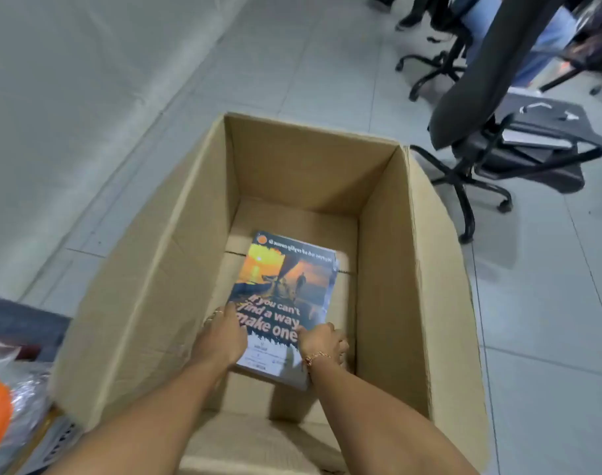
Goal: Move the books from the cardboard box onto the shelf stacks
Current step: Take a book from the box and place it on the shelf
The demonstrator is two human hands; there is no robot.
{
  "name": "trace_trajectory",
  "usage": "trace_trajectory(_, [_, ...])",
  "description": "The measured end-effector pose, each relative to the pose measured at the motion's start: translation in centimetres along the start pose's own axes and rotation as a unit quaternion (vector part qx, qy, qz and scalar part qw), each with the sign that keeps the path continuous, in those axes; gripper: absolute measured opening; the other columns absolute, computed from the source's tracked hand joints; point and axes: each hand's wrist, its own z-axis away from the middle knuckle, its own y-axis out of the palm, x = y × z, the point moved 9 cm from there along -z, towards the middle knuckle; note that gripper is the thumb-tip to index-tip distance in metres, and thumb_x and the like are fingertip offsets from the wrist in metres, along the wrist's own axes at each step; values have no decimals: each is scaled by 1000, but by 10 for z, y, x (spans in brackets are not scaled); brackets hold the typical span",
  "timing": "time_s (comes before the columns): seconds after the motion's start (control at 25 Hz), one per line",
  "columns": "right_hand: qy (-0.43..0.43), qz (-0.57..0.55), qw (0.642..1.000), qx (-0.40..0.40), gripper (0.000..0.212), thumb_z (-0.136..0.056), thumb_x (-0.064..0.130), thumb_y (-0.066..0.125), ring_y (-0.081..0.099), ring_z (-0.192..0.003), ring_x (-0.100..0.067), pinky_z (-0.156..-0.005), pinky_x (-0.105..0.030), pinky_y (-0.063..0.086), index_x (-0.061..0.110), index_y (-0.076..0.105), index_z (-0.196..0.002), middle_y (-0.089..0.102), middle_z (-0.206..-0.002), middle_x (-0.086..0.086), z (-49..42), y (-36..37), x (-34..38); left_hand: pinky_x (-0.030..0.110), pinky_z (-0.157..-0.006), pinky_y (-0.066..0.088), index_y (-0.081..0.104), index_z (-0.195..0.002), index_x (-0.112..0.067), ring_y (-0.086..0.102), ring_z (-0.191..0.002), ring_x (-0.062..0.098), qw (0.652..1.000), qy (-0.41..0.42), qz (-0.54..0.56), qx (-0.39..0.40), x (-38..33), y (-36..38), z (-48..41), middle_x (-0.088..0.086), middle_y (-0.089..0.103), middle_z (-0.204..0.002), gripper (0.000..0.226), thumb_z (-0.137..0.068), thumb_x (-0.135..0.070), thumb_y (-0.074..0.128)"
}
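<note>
A large open cardboard box [405,269] stands on the tiled floor in front of me. At its bottom lies a book [286,279] with an orange sunset cover and the words "If you can't find a way, make one". Both my arms reach down into the box. My left hand [221,334] grips the book's near left edge, fingers on the cover. My right hand [322,344], with a bracelet on the wrist, holds the near right corner. The book's near end looks slightly raised off the box floor. No shelf is in view.
A black office chair [498,138] with a wheeled base stands close to the box's far right corner; more chairs and a person's legs are behind it. A grey wall runs along the left. An orange and plastic-wrapped bundle [5,406] lies at the lower left.
</note>
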Motion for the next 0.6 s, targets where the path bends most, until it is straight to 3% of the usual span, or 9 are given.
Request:
trace_trajectory(0.08, [50, -3, 999, 21, 60, -86, 38, 58, 34, -129, -33, -105, -43, 36, 4, 39, -131, 36, -139, -15, -11, 17, -9, 41, -104, 41, 35, -136, -7, 44, -128, 33, 996, -82, 17, 34, 25, 23, -19, 15, 44, -141, 53, -89, -23, 50])
trace_trajectory(0.2, [69, -14, 997, 37, 59, -85, 36, 61, 42, -124, -35, -101, -41, 40, 2, 41, -129, 40, -134, -17, -21, 41, -17, 41, -99, 46, 41, -133, -10, 52, -120, 35, 986, -148, 50, 58, 47, 48, -33, 15, 51, -135, 48, -88, -24, 50])
trace_trajectory(0.44, [72, -32, 996, -35, 46, -88, 29, 59, 47, -118, -37, -96, -41, 44, 0, 47, -122, 45, -129, -18, -22, 40, -25, 41, -94, 44, 57, -111, -8, 55, -112, 34, 977, -206, 30, 36, 52, 39, -39, 15, 58, -121, 32, -80, -17, 60])
trace_trajectory(0.6, [82, -80, 987, -110, 35, -87, 4, 54, 50, -115, -41, -95, -46, 44, -5, 44, -119, 45, -127, -24, -15, 25, -25, 39, -92, 52, 64, -110, -10, 61, -109, 34, 983, -165, 27, 70, 42, 33, -34, 15, 65, -119, 31, -79, -15, 64])
